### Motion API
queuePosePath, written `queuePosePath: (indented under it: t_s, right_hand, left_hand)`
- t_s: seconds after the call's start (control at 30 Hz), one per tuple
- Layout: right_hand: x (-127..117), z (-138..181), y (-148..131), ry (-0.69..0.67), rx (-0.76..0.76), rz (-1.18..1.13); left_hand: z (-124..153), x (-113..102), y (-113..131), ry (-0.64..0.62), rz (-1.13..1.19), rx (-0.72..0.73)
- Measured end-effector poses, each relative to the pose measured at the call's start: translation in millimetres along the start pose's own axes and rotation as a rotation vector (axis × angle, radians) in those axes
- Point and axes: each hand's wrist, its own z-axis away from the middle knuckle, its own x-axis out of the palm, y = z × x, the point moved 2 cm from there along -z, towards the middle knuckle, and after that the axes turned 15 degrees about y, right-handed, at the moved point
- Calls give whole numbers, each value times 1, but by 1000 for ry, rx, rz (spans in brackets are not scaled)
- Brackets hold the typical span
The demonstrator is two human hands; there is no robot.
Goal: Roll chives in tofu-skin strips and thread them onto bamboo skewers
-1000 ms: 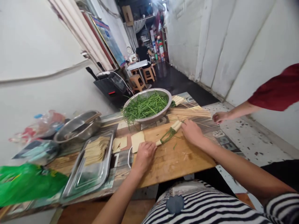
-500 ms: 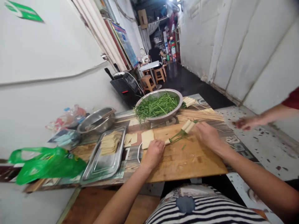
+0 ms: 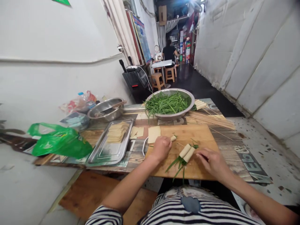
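Note:
My left hand (image 3: 161, 148) is closed around a small roll of pale tofu sheet (image 3: 173, 137) with green chives inside, over the left part of the wooden cutting board (image 3: 203, 137). To its right, two more filled rolls (image 3: 187, 152) sit side by side on a thin skewer (image 3: 180, 144), chive ends trailing toward me. My right hand (image 3: 212, 161) pinches at the skewer's other end, mostly hidden by the fingers. A square tofu sheet (image 3: 154, 134) lies at the board's left edge, close to my left hand.
Behind the board stands a metal basin (image 3: 191, 106) of chives (image 3: 167, 103). Loose skewers (image 3: 213, 120) and finished rolls (image 3: 200, 104) lie right of it. Leftward are a tray (image 3: 106, 154) with stacked tofu sheets (image 3: 117, 131), a steel bowl (image 3: 106, 114) and a green bag (image 3: 58, 142). A person (image 3: 169, 53) sits far back.
The two skewered rolls have moved toward me and now stand apart from the roll in my left hand. Another person's hand at the right has left view. The camera has turned leftward.

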Motion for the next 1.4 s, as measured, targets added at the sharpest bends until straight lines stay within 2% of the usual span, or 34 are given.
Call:
queuePosePath:
  t_s: [0.1,0.23,1.0,1.4]
  right_hand:
    - [18,15,11,-28,-49,185]
    - [22,17,8,-53,-137,301]
    - [39,9,0,-37,-125,344]
    - [48,-8,-6,-170,-142,307]
  left_hand:
    - [-1,-3,2,2,-14,-43]
    - [-2,-5,2,-28,-15,-52]
    - [0,-5,2,-38,72,-84]
    - [0,-5,-2,-38,197,-74]
